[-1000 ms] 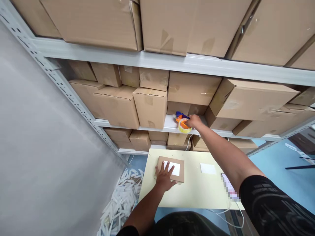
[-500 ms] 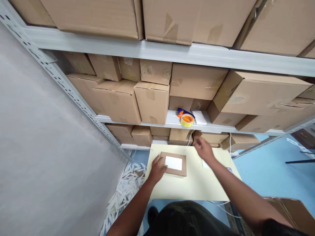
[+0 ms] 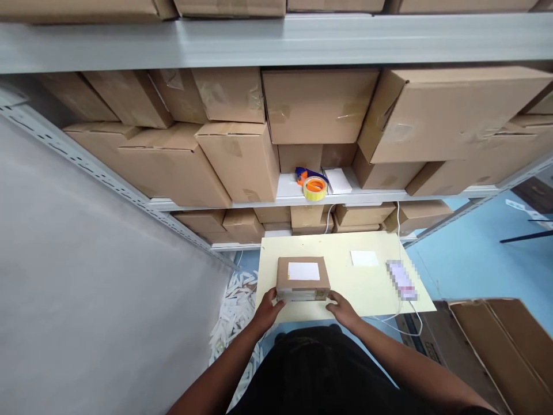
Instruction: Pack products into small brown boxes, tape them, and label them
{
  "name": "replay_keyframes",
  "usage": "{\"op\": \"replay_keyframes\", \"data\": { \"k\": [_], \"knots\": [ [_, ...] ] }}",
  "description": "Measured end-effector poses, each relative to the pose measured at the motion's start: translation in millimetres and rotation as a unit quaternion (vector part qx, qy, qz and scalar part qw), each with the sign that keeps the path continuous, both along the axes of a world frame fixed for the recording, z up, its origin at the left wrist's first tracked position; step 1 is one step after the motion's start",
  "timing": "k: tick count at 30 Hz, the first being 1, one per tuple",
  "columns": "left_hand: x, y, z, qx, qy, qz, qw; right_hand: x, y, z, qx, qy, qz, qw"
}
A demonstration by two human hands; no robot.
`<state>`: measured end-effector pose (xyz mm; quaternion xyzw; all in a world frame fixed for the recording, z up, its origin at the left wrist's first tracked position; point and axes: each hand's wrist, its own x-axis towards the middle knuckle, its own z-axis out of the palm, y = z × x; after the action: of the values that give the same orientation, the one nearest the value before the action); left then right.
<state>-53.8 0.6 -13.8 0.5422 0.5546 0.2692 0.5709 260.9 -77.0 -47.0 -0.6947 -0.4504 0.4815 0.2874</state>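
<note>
A small brown cardboard box (image 3: 302, 284) lies on the pale yellow table (image 3: 298, 313), its front side showing shiny tape. On its top is a white label (image 3: 303, 271). My left hand (image 3: 266, 311) grips the box at its front left corner, thumb toward the near side. At the front right corner my right hand (image 3: 343, 309) holds it with curled fingers. Some fingertips are hidden behind the box's edges. To the right on the tabletop are a white sheet of paper (image 3: 363, 258) and a blurred-out phone-like thing (image 3: 401, 280) with a white cable.
Shelves (image 3: 242, 202) full of cardboard boxes stand behind the table. A yellow tape roll (image 3: 314, 188) with a blue and orange dispenser and a white stack (image 3: 337, 181) sit on the middle shelf. Paper strips (image 3: 233, 305) litter the floor at left; a large carton (image 3: 496, 351) stands at right.
My right hand has come down from the table's far side to the box's right corner. My left hand has shifted to the front left corner. The view has tilted down.
</note>
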Motion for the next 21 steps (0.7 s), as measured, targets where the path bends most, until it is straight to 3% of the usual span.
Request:
{"op": "replay_keyframes", "data": {
  "k": [5, 8, 12, 16, 21],
  "knots": [
    [5.1, 6.4, 11.6, 0.025, -0.01, 0.017, 0.999, 3.9, 28.3, 31.3, 0.068, 0.017, -0.065, 0.995],
    [18.4, 18.6, 17.8, 0.048, 0.002, 0.03, 0.998, -2.0, 57.4, 43.8, 0.054, 0.0, -0.084, 0.995],
    [34.1, 33.4, 25.3, 0.069, 0.012, 0.022, 0.997, -8.7, 83.8, 57.5, 0.029, -0.055, -0.063, 0.996],
    [34.9, 36.6, 29.2, 0.082, 0.029, 0.006, 0.996, -11.6, 86.4, 67.1, 0.02, -0.086, -0.052, 0.995],
    [16.1, 28.5, 24.2, 0.088, 0.086, -0.043, 0.992, -23.8, 71.8, 64.3, 0.024, -0.102, -0.052, 0.993]
  ]
}}
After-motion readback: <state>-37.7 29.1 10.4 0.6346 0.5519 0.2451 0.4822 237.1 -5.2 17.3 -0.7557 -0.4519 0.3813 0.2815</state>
